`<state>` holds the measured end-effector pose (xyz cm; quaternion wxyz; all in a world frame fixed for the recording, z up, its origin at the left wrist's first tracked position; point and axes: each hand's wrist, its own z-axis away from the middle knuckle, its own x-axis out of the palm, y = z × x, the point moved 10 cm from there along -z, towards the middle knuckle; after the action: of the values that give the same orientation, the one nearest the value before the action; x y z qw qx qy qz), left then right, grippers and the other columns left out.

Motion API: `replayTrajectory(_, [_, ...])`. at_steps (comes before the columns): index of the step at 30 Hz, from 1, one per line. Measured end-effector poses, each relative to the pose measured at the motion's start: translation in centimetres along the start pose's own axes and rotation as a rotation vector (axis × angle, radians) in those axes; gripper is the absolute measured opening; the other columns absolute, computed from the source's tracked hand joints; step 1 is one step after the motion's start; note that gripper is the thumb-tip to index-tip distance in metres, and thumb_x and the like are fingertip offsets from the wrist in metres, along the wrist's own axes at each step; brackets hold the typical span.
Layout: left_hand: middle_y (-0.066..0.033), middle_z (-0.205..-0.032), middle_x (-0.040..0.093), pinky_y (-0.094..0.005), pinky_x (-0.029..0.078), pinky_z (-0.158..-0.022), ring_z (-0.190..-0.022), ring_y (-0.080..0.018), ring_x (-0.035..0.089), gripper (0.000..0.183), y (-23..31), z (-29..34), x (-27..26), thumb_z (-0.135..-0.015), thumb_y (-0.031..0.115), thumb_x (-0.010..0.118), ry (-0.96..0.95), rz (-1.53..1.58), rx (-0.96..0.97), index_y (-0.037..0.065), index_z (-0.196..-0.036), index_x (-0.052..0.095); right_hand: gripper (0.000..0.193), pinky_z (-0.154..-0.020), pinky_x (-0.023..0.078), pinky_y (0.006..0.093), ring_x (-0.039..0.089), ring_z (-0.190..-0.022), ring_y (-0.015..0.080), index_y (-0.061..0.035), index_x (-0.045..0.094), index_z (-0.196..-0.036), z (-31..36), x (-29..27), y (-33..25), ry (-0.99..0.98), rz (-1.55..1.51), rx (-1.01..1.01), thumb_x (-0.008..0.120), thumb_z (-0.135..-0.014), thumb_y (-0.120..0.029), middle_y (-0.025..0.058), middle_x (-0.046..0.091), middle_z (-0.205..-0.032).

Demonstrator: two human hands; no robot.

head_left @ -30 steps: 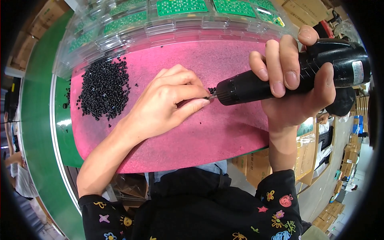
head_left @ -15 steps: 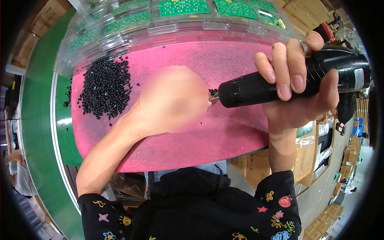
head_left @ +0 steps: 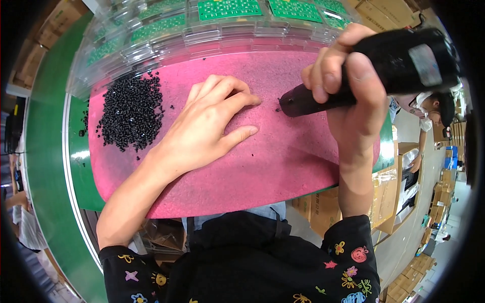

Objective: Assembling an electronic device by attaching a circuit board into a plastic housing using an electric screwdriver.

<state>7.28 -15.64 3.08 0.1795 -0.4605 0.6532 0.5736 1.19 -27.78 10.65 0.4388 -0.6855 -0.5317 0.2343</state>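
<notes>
My right hand (head_left: pixel 356 96) grips a black electric screwdriver (head_left: pixel 404 63), fingers wrapped round its body. The screwdriver's nose slants down toward the pink mat (head_left: pixel 227 194), where a few small black pieces (head_left: pixel 278 107) lie beside it. Its bit is hidden from here. My left hand (head_left: pixel 207 123) rests palm down on the mat, fingers bent a little and thumb apart, with nothing visible in it. To the left of that hand spreads a heap of tiny black parts (head_left: pixel 130 113), too small to name surely.
Stacked clear plastic trays (head_left: pixel 212 38) with green circuit boards (head_left: pixel 230 9) stand along the mat's far edge. The green table (head_left: pixel 45 166) shows at left. Cardboard boxes (head_left: pixel 323 214) sit low at right, where another person's arm (head_left: pixel 420 146) reaches in.
My left hand has drawn back from the screwdriver's nose, and its fingers have spread. My right hand has tipped the screwdriver so its nose points lower, with the rear end raised.
</notes>
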Motion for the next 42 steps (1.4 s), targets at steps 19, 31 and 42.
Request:
replayTrajectory(19, [-0.0093, -0.116, 0.054, -0.0400, 0.037, -0.100, -0.114, -0.0289, 0.048, 0.041, 0.1, 0.1, 0.2, -0.079, 0.019, 0.074, -0.022, -0.025, -0.004, 0.007, -0.116, 0.062, 0.033, -0.060, 0.038, 0.0304, 0.042, -0.054, 0.0113, -0.0057, 0.050, -0.115, -0.1, 0.0, 0.1, 0.001, 0.046, 0.038, 0.053, -0.093, -0.031, -0.0005, 0.044, -0.066])
replayTrajectory(31, [-0.0090, -0.116, 0.054, -0.0402, 0.038, -0.099, -0.113, -0.0286, 0.048, 0.042, 0.0, 0.2, 0.2, -0.079, 0.020, 0.074, -0.028, -0.026, -0.003, 0.007, -0.117, 0.061, 0.037, -0.059, 0.037, 0.0301, 0.042, -0.054, 0.0105, -0.0052, 0.050, -0.116, -0.2, 0.0, -0.5, -0.058, 0.032, -0.024, 0.053, -0.094, -0.035, -0.0007, 0.045, -0.066])
replayTrajectory(42, [-0.0099, -0.116, 0.054, -0.0404, 0.038, -0.099, -0.114, -0.0291, 0.048, 0.042, 0.0, 0.2, 0.3, -0.080, 0.020, 0.074, -0.031, -0.023, 0.003, 0.006, -0.117, 0.061, 0.086, -0.066, 0.036, 0.0338, 0.045, -0.063, 0.0159, -0.0036, 0.035, -0.140, 0.0, 1.2, -0.5, -0.108, -0.254, -0.003, 0.038, -0.089, -0.072, 0.0053, 0.049, -0.077])
